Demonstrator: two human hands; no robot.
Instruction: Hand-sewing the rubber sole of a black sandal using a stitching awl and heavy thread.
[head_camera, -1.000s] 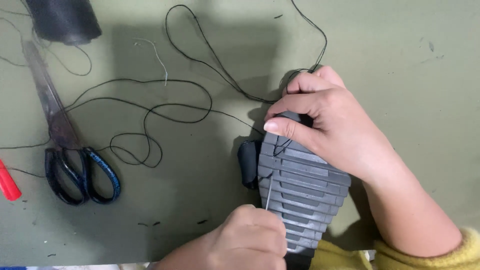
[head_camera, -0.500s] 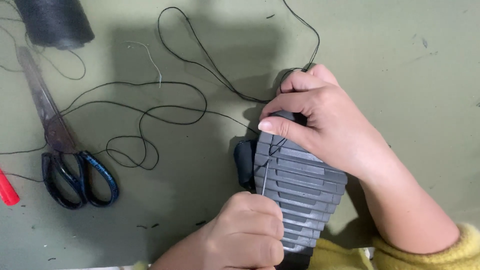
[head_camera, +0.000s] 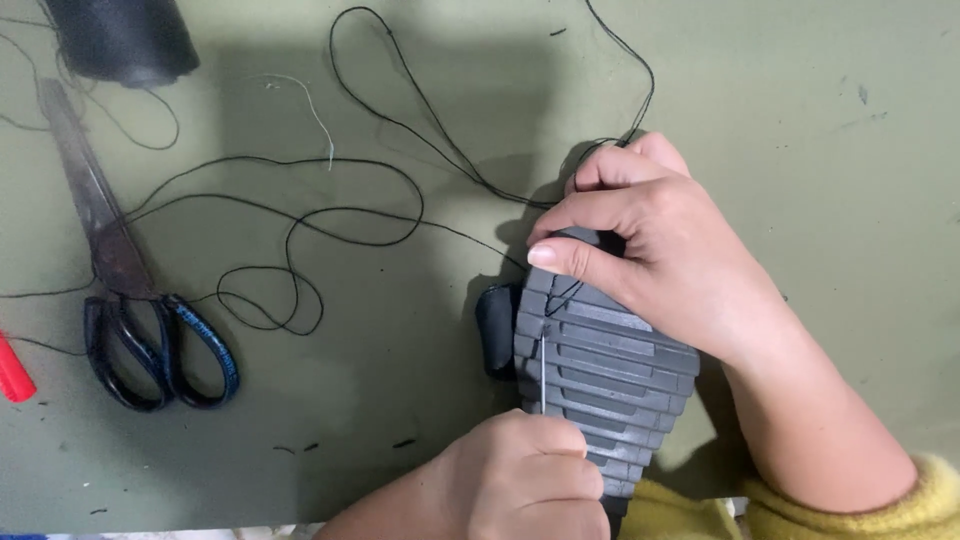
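A dark grey ridged shoe sole (head_camera: 610, 365) lies sole-up on the green table. My right hand (head_camera: 655, 255) presses down on its upper end, fingers curled over the edge. My left hand (head_camera: 525, 480) grips a thin metal needle (head_camera: 542, 372) that stands upright against the sole's left edge. Black thread (head_camera: 330, 225) runs from the sole in loose loops across the table to the left.
Black-handled scissors (head_camera: 150, 340) lie at the left with blades pointing up. A dark thread spool (head_camera: 125, 40) stands at the top left. A red object (head_camera: 12, 370) pokes in at the left edge. A yellow sleeve (head_camera: 800, 510) shows at the bottom right.
My left hand has pushed slightly up along the sole's edge with the needle. My right hand holds the sole in the same place.
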